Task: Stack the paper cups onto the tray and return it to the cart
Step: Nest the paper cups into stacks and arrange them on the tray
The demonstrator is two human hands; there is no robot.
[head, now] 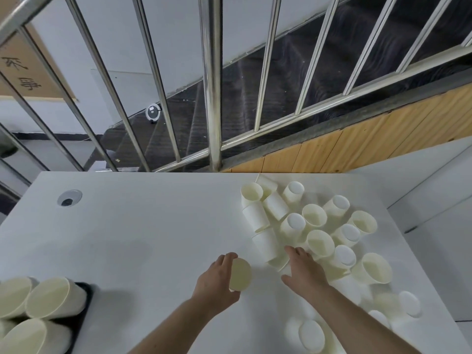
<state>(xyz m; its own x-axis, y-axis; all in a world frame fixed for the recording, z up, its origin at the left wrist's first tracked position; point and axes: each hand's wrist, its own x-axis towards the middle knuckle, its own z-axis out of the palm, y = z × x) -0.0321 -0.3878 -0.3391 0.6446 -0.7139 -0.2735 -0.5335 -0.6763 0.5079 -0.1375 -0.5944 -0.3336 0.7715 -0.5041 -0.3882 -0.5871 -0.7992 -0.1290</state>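
Observation:
Several cream paper cups (316, 218) lie scattered on the right half of the white table (143, 226), some upright, some upside down, some on their sides. My left hand (217, 279) holds one cup (240, 274) with its open mouth facing me. My right hand (304, 267) reaches into the pile with fingers spread over a cup lying on its side (267, 245); its grip is hidden. At the lower left a black tray (85, 305) carries stacks of cups lying on their sides (51, 297).
A round cable grommet (69, 198) sits in the table at the far left. Behind the table's far edge stands a metal railing (213, 98) over a dark stairwell. More cups (311, 333) lie near the front right edge.

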